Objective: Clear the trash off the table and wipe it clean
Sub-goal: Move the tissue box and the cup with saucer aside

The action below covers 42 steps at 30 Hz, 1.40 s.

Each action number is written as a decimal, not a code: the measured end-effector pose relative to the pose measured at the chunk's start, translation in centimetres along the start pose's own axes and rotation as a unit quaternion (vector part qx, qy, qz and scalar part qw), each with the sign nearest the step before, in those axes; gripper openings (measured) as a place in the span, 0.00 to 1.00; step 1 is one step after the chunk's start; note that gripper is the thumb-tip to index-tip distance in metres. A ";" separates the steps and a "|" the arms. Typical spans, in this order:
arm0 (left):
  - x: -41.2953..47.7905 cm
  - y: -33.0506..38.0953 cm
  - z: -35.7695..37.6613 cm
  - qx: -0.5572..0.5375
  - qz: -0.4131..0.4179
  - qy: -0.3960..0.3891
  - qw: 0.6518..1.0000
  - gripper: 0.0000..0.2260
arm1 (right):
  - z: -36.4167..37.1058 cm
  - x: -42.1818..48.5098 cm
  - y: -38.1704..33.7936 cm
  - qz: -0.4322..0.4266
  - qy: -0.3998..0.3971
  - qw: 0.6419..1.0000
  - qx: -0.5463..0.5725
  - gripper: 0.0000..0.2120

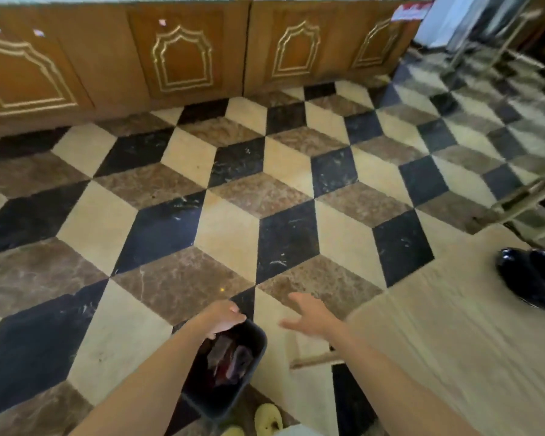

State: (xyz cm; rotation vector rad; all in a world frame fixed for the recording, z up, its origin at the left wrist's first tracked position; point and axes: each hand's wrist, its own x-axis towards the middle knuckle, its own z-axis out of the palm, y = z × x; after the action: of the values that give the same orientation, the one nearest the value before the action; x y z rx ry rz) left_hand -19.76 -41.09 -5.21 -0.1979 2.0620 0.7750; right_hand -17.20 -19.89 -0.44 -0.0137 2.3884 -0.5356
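Recorded: chequered floor (227,221), wooden cabinets (183,58) along the far wall, cloth-covered surface (453,335) at right bearing a glossy black object (532,278), dark bin (257,341) near that surface, gripped at the rim by the left hand (222,317) with curled fingers (235,311), right hand (309,316) spread and released beside it, trash (230,357) inside the bin.

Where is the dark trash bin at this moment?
Head view, bottom centre: the trash bin is left of the cloth-covered table, above the tiled floor, with the left hand holding its far rim.
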 end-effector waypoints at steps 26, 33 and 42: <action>-11.4 41.4 21.6 0.216 0.270 -0.108 0.932 0.21 | -11.7 -29.0 30.4 0.190 0.250 0.933 0.178 0.29; -11.7 44.7 29.0 0.239 0.305 -0.097 0.917 0.23 | -9.0 -32.3 37.0 0.227 0.279 0.902 0.238 0.30; -9.1 49.0 36.1 0.352 0.364 -0.110 0.855 0.28 | -8.6 -33.6 44.6 0.320 0.279 0.868 0.258 0.31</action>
State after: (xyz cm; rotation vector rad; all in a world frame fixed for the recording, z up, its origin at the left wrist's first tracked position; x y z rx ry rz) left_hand -9.56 17.83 9.59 1.0872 2.0410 0.3727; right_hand 9.03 29.21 9.35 1.2800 2.4736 -0.9064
